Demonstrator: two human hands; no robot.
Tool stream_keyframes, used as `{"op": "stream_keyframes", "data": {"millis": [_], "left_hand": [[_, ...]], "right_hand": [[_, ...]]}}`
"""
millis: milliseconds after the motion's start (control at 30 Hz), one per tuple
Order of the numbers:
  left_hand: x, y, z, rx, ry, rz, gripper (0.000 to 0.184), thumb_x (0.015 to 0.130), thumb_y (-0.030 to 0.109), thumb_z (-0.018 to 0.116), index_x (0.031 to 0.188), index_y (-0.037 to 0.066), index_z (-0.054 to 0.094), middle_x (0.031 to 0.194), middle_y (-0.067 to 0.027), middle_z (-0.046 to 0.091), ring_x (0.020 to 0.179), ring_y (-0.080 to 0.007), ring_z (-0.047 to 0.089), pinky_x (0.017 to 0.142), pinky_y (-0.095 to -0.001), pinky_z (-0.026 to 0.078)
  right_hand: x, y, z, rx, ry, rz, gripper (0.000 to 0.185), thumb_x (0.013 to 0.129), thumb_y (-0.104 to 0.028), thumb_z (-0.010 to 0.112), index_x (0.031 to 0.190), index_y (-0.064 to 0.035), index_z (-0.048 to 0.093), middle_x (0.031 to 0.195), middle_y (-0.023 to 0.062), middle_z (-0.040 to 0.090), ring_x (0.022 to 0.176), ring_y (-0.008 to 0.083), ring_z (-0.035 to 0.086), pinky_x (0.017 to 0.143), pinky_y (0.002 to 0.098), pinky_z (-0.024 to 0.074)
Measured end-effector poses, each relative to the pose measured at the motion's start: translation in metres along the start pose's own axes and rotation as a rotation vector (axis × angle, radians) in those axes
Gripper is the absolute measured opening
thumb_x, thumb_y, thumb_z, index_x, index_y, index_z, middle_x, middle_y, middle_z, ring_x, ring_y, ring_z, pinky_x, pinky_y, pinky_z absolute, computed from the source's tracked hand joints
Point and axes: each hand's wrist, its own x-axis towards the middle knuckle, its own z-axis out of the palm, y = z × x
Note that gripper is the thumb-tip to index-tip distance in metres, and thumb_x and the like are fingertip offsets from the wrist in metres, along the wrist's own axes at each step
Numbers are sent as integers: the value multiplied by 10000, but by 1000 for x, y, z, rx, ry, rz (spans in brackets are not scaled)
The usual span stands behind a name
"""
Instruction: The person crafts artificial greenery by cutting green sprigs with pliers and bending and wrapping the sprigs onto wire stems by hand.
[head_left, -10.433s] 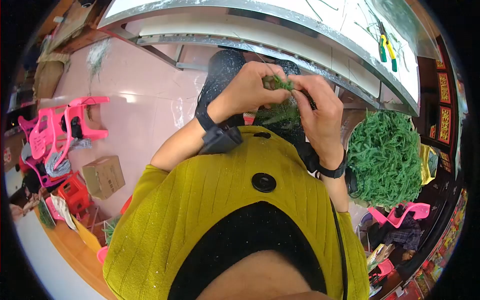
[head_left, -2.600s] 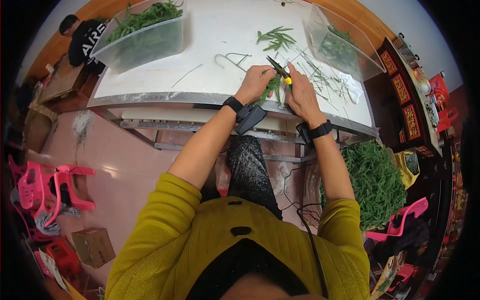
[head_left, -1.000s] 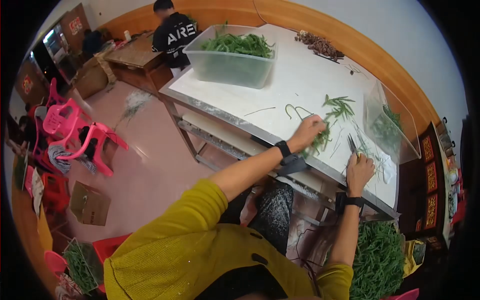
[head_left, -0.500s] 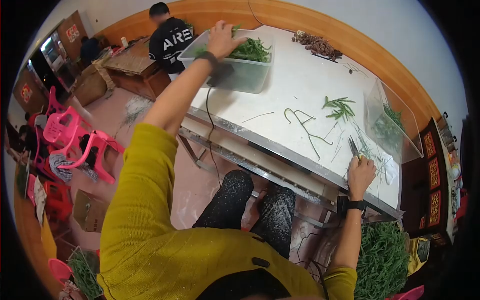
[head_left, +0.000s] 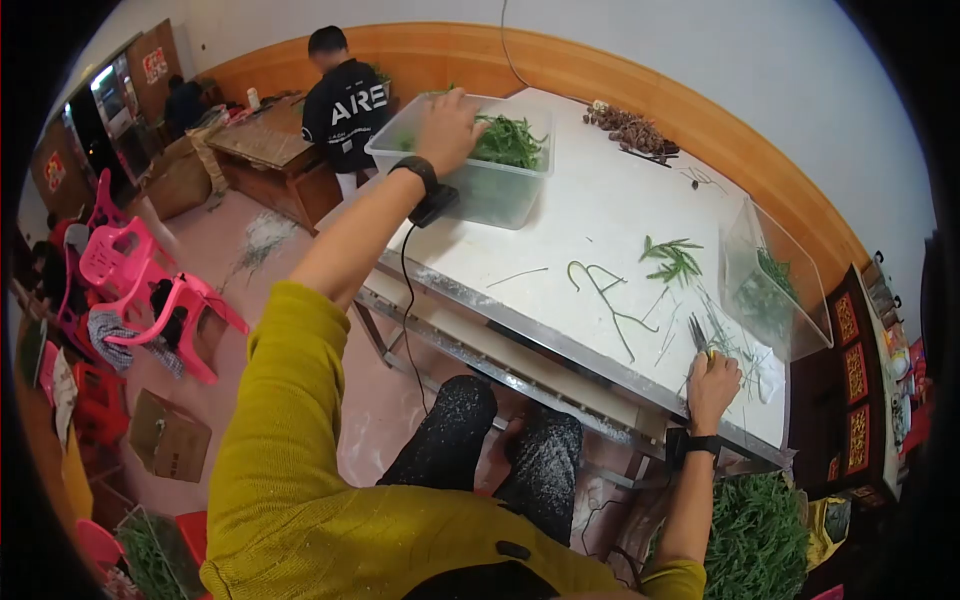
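My left hand (head_left: 450, 130) is over a clear plastic bin (head_left: 500, 208) at the table's far left, its fingers apart and reaching among green sprigs (head_left: 512, 142). Part of the fingertips is hidden by the hand itself. In my right hand (head_left: 714, 385), near the front right edge, is a pair of scissors (head_left: 699, 332), dark blades pointing away and slightly apart. Thin green cuttings (head_left: 728, 335) lie around the blades. Beyond them is a leafy sprig (head_left: 670, 260), and to its left a bent, branching stem (head_left: 612, 310).
A second clear bin (head_left: 775, 285) with greenery leans at the right. Brown cones (head_left: 628, 130) are piled at the back of the white table (head_left: 590, 200). A person (head_left: 345, 105) stands at another table. A green heap (head_left: 760, 535) sits below right; pink chairs (head_left: 180, 315) stand left.
The view has tilted up slightly, so the table sits lower. My left hand has moved slightly within the bin's opening, its fingers less spread. My right hand keeps hold of the scissors at the same place.
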Motion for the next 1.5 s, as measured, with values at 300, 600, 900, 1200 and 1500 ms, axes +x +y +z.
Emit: {"op": "stream_keyframes", "data": {"millis": [300, 600, 900, 1200, 1500], "left_hand": [[-95, 109, -53, -501, -323, 339, 159, 859, 196, 631, 923, 51, 634, 1006, -125, 601, 849, -294, 595, 762, -389, 453], [-145, 128, -13, -802, -376, 134, 240, 860, 219, 626, 957, 1, 647, 1018, -175, 596, 987, -347, 541, 874, -420, 433], [-146, 129, -9, -824, -384, 105, 236, 867, 230, 618, 954, 11, 636, 1026, -146, 581, 992, -324, 526, 881, -414, 418], [-151, 129, -12, -731, -472, 111, 312, 856, 245, 610, 1083, 31, 592, 1146, -137, 534, 1095, -310, 483, 942, -422, 373], [-151, 127, -15, -774, -549, 73, 430, 875, 332, 599, 1173, 25, 556, 1252, -157, 488, 1204, -308, 421, 1011, -420, 324]], "right_hand": [[-2, -2, 1, 11, 3, 1, 354, 880, -317, 558, 1061, -27, 651, 1029, 156, 577, 981, 339, 516, 826, 469, 414], [0, -2, -2, -15, 3, 12, 351, 874, -318, 569, 1063, -35, 650, 1032, 156, 580, 979, 341, 523, 821, 471, 423], [-2, -2, 0, 11, 16, -1, 350, 886, -318, 566, 1069, -28, 640, 1043, 154, 581, 980, 340, 528, 807, 483, 429], [-4, -1, 4, -6, 13, -26, 328, 907, -287, 545, 1071, -17, 638, 1052, 169, 566, 995, 356, 517, 836, 475, 409], [1, -26, -24, -59, 278, -315, 222, 899, -119, 563, 1084, -14, 629, 1009, 148, 569, 962, 330, 524, 854, 411, 405]]}}
